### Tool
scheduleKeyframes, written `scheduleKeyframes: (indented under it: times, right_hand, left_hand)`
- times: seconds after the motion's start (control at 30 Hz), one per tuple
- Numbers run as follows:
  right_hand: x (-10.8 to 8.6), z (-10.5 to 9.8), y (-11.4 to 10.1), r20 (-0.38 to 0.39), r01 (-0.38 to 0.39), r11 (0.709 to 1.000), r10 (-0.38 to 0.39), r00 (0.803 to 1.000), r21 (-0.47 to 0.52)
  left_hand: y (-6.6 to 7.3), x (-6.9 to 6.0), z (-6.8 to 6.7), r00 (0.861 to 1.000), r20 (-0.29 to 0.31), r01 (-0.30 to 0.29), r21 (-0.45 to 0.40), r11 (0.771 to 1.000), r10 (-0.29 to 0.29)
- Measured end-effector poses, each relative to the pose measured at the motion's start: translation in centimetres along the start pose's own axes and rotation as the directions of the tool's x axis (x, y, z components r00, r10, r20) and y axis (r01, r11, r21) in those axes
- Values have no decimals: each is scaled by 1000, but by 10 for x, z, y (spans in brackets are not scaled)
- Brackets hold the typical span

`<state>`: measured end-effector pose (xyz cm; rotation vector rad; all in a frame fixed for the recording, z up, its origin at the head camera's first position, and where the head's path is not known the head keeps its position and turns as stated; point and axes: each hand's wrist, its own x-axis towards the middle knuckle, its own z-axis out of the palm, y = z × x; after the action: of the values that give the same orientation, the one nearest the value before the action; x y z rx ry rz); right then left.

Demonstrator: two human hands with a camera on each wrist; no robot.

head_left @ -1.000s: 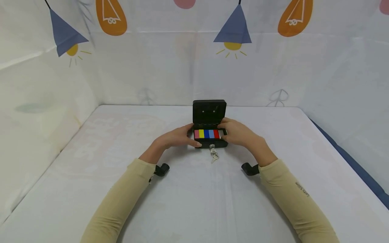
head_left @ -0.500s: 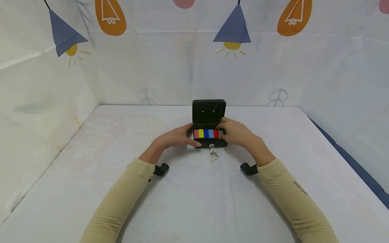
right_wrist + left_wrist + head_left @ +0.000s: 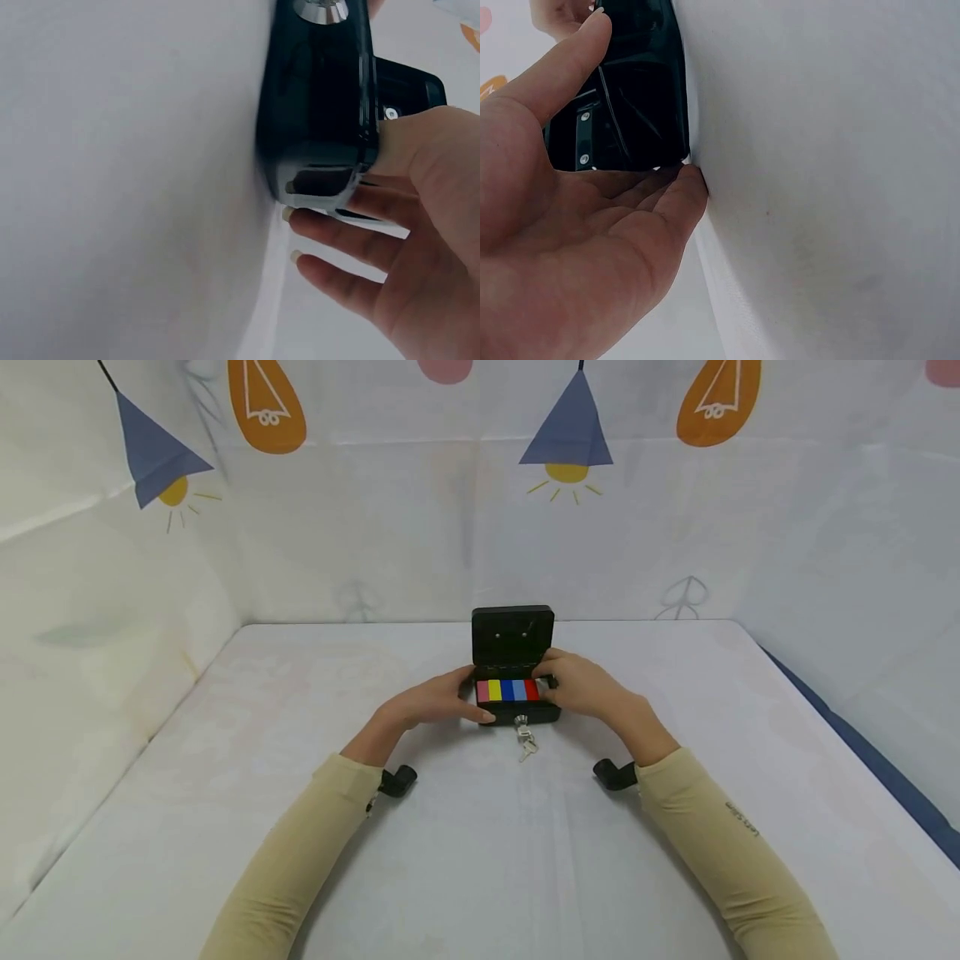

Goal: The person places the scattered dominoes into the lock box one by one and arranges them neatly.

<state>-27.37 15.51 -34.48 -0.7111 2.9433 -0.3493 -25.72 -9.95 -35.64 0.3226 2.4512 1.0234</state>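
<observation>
A small black cash box (image 3: pixel 510 713) stands on the white table with its lid (image 3: pixel 513 636) raised. Inside lies a row of coloured blocks (image 3: pixel 507 690): pink, yellow, blue, light blue and red, with a greyish one (image 3: pixel 543 685) at the right end. My left hand (image 3: pixel 433 700) holds the box's left end, thumb at the front. With thumb and index finger inside, my right hand (image 3: pixel 591 686) pinches the greyish block, mostly hidden by the fingers. In the right wrist view, other fingers (image 3: pixel 341 236) extend beside the box's end. Keys (image 3: pixel 527 746) hang from the front lock.
Behind the white table (image 3: pixel 480 860) hangs a pale cloth wall (image 3: pixel 360 527) with lamp and bulb prints. Black wrist cameras (image 3: pixel 398 780) sit under both forearms. A blue strip (image 3: pixel 862 743) runs along the right side.
The view has shifted slightly. Both hands keep their places at the box, and the blocks look unchanged.
</observation>
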Motion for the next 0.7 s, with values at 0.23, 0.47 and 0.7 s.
scheduleKeyframes:
  times: [0.23,0.47,0.7]
  right_hand:
    - [-6,-4,9,-24,31,989,-28,999,142]
    - [-16,-13,15,-141,74,979,-47,989,190]
    - [-18,-15,22,-139,64,981,-39,989,183]
  left_hand:
    - [-1,1,2,1000,-4,-15,-2,1000,15]
    - [-4,0,1,1000,-7,-8,-16,1000,8]
    - [-8,-2,0,1000,0,17,-26,1000,-17]
